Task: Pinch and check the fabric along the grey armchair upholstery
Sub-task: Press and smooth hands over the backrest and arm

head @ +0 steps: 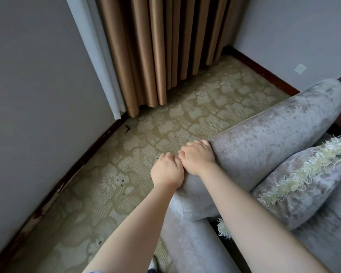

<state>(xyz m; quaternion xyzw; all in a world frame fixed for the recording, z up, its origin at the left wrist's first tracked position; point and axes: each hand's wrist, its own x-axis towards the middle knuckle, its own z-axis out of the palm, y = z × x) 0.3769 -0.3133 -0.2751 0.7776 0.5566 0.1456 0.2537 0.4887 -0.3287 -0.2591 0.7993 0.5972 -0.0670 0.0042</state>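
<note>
Grey plush armrest runs away rightward; curled left hand and right hand seemingly pinch its outer fabric, right leading.

I can read no text, brand, number or sign anywhere here. The grey armchair shows me no label with letters. The white wall socket is too small and blurred for me to tell any marking on it.
</note>
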